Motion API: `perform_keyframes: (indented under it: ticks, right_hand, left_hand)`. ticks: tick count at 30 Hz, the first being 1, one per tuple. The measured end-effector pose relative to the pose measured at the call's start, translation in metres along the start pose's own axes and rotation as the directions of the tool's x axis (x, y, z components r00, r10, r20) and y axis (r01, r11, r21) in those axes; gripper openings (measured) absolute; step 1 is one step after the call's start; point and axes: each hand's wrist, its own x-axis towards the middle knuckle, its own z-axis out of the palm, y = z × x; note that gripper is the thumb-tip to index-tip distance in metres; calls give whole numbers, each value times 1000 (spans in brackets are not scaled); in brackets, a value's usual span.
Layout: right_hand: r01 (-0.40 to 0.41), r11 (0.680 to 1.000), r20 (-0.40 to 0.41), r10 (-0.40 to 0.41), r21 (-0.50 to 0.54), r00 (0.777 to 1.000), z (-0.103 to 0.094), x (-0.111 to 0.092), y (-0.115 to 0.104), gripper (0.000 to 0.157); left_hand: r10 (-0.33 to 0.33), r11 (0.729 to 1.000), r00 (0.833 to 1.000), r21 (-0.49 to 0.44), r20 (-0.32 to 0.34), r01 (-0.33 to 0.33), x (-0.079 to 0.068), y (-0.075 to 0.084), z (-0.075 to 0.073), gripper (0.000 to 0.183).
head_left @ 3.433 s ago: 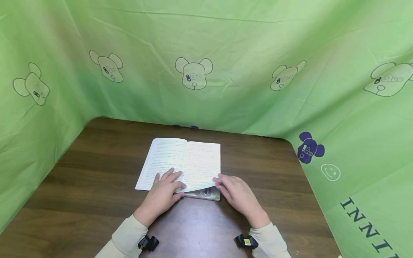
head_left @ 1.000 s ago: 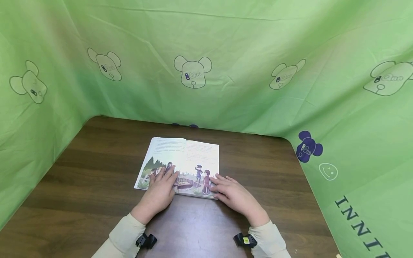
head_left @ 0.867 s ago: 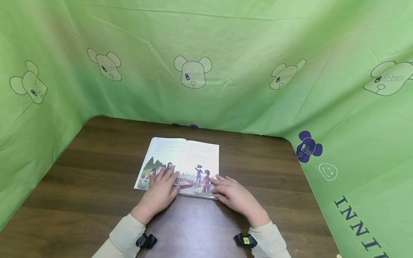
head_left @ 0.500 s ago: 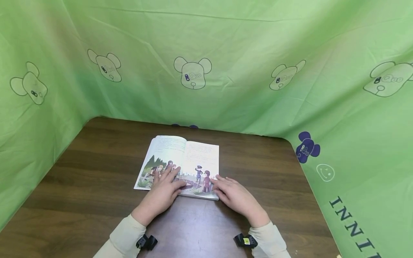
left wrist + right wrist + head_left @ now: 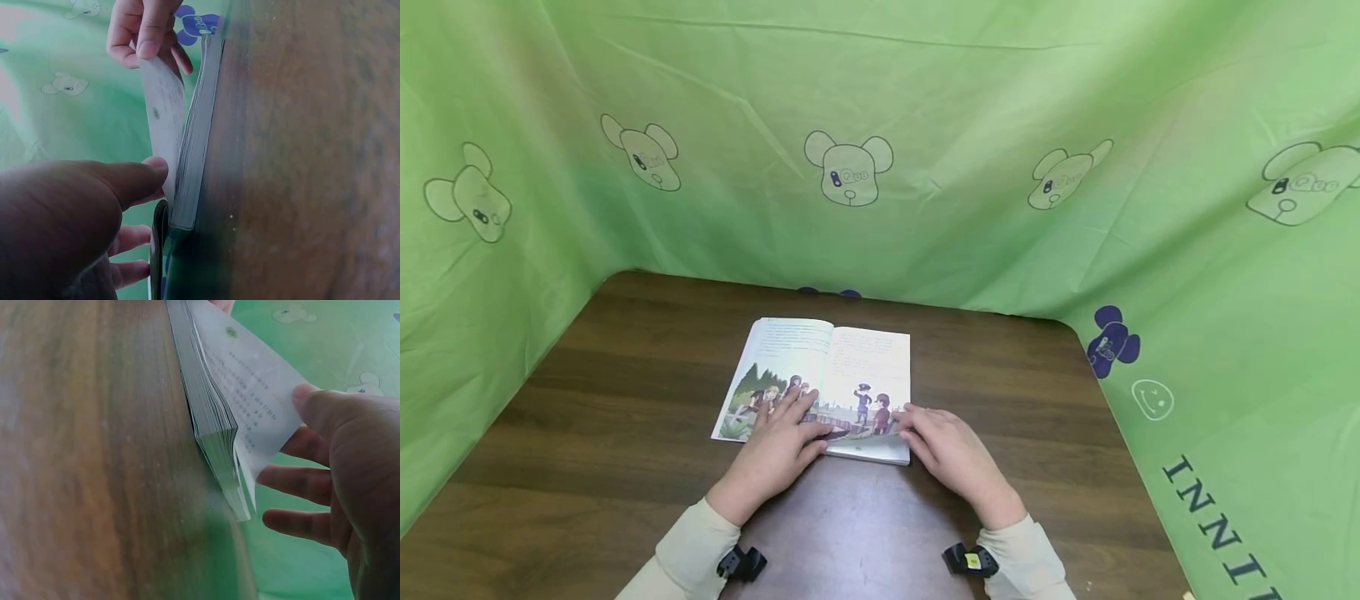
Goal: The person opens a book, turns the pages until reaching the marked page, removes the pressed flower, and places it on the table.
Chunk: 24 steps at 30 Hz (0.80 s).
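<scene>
An illustrated book [image 5: 868,358] lies spread on the table, text at the top of both pages and a coloured picture across the bottom. My left hand [image 5: 772,450] rests on the lower left page, fingers spread near the spine. At the lower right corner, my right hand [image 5: 955,454] pinches a single page between thumb and fingers. The right wrist view shows this page [image 5: 250,387] raised off the thick page block [image 5: 209,406], with print on its underside. In the left wrist view my left thumb reaches over the bottom edge of the pages.
The brown wood-grain table [image 5: 625,400] surrounds the book. A green cloth [image 5: 955,100] with bear-head prints hangs behind and along both sides. Black wrist cameras [image 5: 970,560] sit at the cuffs of both light sleeves.
An earlier page has been turned, revealing the illustrated spread. Since half a second ago, my right hand has lifted the right page's lower corner; my left hand stays near the spine.
</scene>
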Motion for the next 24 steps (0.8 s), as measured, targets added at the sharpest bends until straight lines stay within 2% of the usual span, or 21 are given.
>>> perform_keyframes:
  ticks: [4, 8, 13, 18, 24]
  right_hand:
    - [7, 1000, -59, -6, 6, 998, -1, 1, 1, 19]
    - [-21, 999, -124, 25, 34, 992, -1, 1, 1, 21]
    - [-65, 997, -158, 72, 49, 985, -1, -1, 3, 28]
    - [-76, 996, -127, 81, 45, 989, -2, -1, 3, 32]
    - [-45, 996, 31, 43, 72, 999, -1, -2, 4, 45]
  left_hand:
    - [0, 1000, 1000, 16, -4, 0, 1, -1, 1, 25]
    - [-9, 999, 1000, 32, -14, 9, 0, -2, 1, 27]
    - [-18, 999, 998, 30, -65, 20, 0, -2, 2, 48]
    - [-16, 1000, 988, -5, -156, 15, 2, -2, -1, 76]
    - [-55, 998, 973, -4, -224, 55, 4, -2, -1, 104]
